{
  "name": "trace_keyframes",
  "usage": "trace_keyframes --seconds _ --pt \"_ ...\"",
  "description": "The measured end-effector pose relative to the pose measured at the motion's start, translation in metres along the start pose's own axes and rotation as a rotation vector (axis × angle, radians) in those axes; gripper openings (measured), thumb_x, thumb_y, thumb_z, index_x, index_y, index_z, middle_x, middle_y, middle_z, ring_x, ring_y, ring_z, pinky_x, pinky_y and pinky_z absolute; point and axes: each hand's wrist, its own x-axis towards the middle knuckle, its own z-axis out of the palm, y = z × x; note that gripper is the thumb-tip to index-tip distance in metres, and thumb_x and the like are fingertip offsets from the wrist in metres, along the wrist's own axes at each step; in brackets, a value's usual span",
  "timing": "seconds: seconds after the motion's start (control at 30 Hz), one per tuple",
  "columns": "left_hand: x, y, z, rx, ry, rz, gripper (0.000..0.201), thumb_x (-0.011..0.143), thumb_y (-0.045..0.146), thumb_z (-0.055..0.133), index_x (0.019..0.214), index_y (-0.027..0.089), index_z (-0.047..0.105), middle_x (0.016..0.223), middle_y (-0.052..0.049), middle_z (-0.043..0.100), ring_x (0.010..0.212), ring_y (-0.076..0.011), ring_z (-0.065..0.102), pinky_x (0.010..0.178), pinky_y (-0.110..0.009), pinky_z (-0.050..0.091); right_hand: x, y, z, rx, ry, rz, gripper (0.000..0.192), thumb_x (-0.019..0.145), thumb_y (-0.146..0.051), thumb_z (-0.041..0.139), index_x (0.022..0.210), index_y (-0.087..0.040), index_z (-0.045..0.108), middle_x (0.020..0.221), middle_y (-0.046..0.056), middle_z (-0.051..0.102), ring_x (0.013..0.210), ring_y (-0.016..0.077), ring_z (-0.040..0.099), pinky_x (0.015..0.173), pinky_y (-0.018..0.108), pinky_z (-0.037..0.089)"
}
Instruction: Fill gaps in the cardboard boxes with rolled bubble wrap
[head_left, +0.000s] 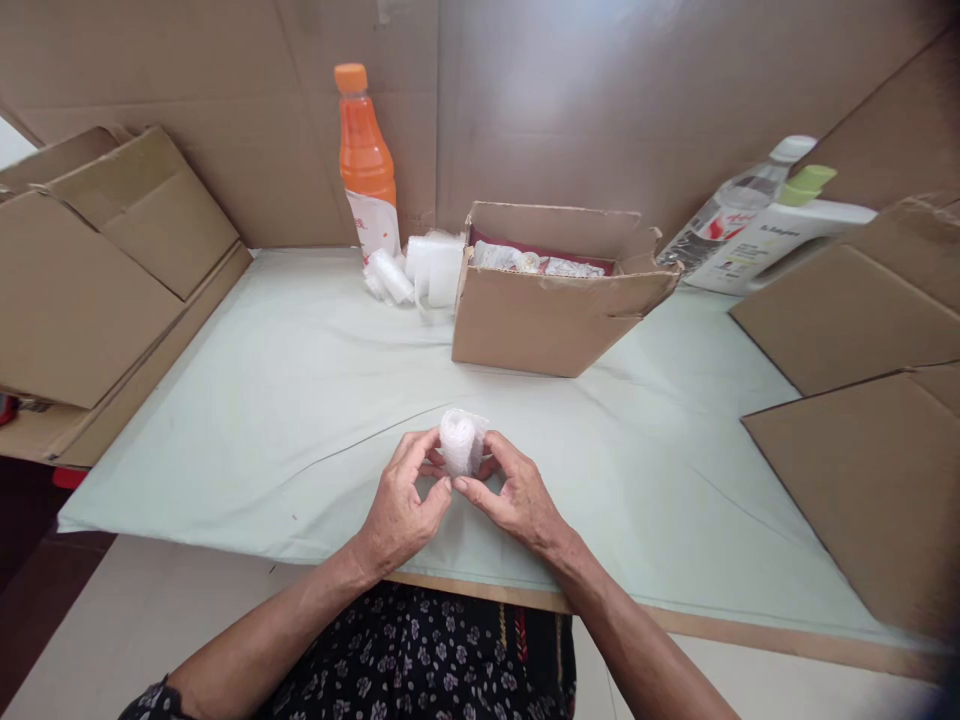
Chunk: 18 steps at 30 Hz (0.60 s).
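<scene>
Between my two hands, near the table's front edge, is a small upright roll of bubble wrap (461,442). Whether anything is rolled up inside it is hidden. My left hand (405,495) grips the roll from the left, its thumb at the lower front. From the right my right hand (516,492) curls round it, and the two thumb tips nearly meet. Behind the roll stands an open cardboard box (540,325) with several white wrapped bundles (532,262) inside.
More rolls of clear wrap (435,270) lie left of the box, beside an orange drink bottle (367,165). A clear bottle (731,205) and a white jug (799,240) lean at the back right. Folded cardboard boxes flank the pale green cloth (300,370) on both sides.
</scene>
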Motion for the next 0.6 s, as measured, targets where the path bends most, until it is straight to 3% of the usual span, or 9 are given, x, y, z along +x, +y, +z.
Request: trace_keyframes --seconds 0.17,0.3,0.4,0.5,0.6 --pt "-0.004 0.004 0.000 -0.005 -0.124 0.048 0.052 0.083 0.010 0.058 0.134 0.022 0.060 0.120 -0.010 0.060 0.103 -0.0215 0.063 0.090 -0.035 0.058 0.001 0.000 -0.001 0.046 0.040 0.104 0.020 0.087 -0.039 0.065 0.092 -0.020 0.062 0.077 0.000 0.063 0.066 0.0132 0.053 0.060 0.026 0.045" --pt "0.003 0.002 -0.005 0.115 -0.051 0.112 0.049 0.083 0.013 0.064 0.131 0.022 0.062 0.127 -0.011 0.061 0.115 -0.0259 0.060 0.104 -0.043 0.050 0.000 0.000 -0.002 0.214 0.087 0.156 0.027 0.087 -0.039 0.065 0.106 -0.019 0.064 0.086 0.002 0.069 0.072 0.0154 0.061 0.066 0.028 0.050" --pt "0.009 -0.001 -0.004 0.078 -0.087 0.044 0.055 0.083 0.020 0.069 0.137 0.022 0.058 0.136 -0.012 0.060 0.126 -0.0289 0.057 0.110 -0.044 0.045 0.000 0.000 -0.003 0.287 0.082 0.176 0.030 0.085 -0.040 0.068 0.107 -0.020 0.063 0.088 0.002 0.070 0.076 0.0169 0.064 0.069 0.029 0.053" --pt "0.013 -0.004 0.001 -0.003 -0.184 -0.049 0.055 0.085 0.022 0.068 0.139 0.022 0.057 0.136 -0.010 0.064 0.125 -0.0278 0.060 0.108 -0.039 0.046 0.000 0.000 -0.004 0.218 0.079 0.181 0.022 0.084 -0.039 0.068 0.095 -0.020 0.064 0.085 0.002 0.069 0.075 0.0168 0.063 0.068 0.028 0.052" --pt "0.014 -0.006 0.004 -0.020 -0.207 -0.110 0.049 0.089 0.025 0.065 0.137 0.020 0.057 0.133 -0.009 0.067 0.120 -0.0262 0.063 0.102 -0.034 0.049 0.000 0.000 -0.006 0.142 0.084 0.175 0.020 0.083 -0.039 0.068 0.089 -0.020 0.065 0.085 0.002 0.070 0.078 0.0174 0.062 0.070 0.029 0.051"
